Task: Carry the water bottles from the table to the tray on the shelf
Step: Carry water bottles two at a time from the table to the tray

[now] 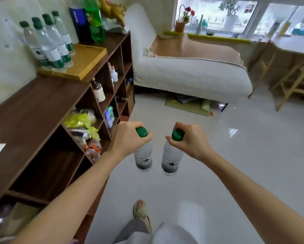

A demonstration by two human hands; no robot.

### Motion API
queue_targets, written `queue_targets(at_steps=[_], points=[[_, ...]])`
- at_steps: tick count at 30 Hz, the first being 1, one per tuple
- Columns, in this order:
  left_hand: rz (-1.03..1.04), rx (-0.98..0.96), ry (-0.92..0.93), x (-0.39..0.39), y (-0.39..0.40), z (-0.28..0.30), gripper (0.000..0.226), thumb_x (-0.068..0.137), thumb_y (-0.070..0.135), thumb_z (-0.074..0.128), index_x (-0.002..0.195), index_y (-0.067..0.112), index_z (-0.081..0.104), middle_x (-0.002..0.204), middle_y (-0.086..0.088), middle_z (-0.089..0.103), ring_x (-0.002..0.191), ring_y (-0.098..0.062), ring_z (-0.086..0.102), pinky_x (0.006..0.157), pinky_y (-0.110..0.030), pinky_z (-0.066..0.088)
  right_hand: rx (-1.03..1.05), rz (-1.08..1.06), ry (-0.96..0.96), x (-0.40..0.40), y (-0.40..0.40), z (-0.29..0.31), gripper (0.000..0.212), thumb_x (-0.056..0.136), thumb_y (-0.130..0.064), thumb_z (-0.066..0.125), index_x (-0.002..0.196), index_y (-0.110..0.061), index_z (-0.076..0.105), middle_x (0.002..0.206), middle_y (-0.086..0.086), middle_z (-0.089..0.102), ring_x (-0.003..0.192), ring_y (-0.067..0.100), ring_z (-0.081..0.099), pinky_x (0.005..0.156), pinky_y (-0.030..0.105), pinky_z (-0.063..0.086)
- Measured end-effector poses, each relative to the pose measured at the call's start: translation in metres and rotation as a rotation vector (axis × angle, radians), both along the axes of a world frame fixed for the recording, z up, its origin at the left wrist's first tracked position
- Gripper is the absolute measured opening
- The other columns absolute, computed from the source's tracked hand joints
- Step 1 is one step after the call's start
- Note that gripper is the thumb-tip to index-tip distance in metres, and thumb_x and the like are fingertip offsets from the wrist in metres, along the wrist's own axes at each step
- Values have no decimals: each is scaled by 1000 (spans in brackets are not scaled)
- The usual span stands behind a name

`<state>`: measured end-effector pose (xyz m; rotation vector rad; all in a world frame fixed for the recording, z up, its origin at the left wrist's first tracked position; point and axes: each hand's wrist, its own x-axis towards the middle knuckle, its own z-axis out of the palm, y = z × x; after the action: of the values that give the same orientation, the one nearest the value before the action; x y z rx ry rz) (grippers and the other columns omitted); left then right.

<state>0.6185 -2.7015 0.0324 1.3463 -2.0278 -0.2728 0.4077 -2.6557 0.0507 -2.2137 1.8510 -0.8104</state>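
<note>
Head view: we've got one water bottle per hand, each pinched by the neck just under the green cap, hanging upright over the floor. Left hand (130, 138) grips the left bottle (143, 159); right hand (191, 140) grips the right bottle (170, 161). Tray (87, 59) sits on the shelf (42, 106) top, ahead and to our left, well apart from both hands. Four bottles (49, 43) already crowd its left end; right end looks free. Left hand is nearer, so probably it goes first. Both arms extended, wrists bent down.
</note>
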Motion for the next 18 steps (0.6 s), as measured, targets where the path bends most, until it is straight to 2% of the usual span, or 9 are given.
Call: queue_targets(at_steps=[2,6,9,12,15,18], points=[[-13,-13,-16,2,-55,7,21,73,39,75,64,21,70,55,7,64,53,-9,58,52,-28,50,17,12,8,1,-53,6,29,78,-37,75,80,-11,61,63,-5,52,57,18,47,49,23,30],[36,-53,41,6,-164,27,23,73,43,72,65,21,71,58,7,66,55,-11,60,54,-28,50,-14,56,-40,5,-164,19,28,77,-35,76,77,-13,59,64,-4,53,57,18,49,56,26,36],[108,-86,83,16,-231,37,19,74,38,74,66,21,71,59,9,66,55,-9,61,55,-24,49,-29,80,-66,9,-245,24,29,75,-36,77,75,-14,59,63,-4,56,57,18,51,55,28,42],[179,-139,116,28,-298,43,18,74,31,76,64,17,70,57,8,65,53,-8,58,52,-15,42,-53,153,-87,18,-331,28,28,75,-35,77,73,-15,58,62,-2,59,57,18,55,56,29,47],[290,-166,119,39,-360,44,20,74,34,73,65,16,70,58,5,65,53,-12,58,52,-26,46,-74,293,-102,32,-419,32,28,76,-32,77,70,-20,52,59,-5,53,53,14,51,54,22,42],[422,-181,162,56,-417,48,21,74,35,72,66,15,70,58,4,65,53,-15,59,51,-34,50,-79,435,-105,50,-507,33,27,77,-32,75,71,-15,55,58,-1,57,51,14,54,54,26,47]])
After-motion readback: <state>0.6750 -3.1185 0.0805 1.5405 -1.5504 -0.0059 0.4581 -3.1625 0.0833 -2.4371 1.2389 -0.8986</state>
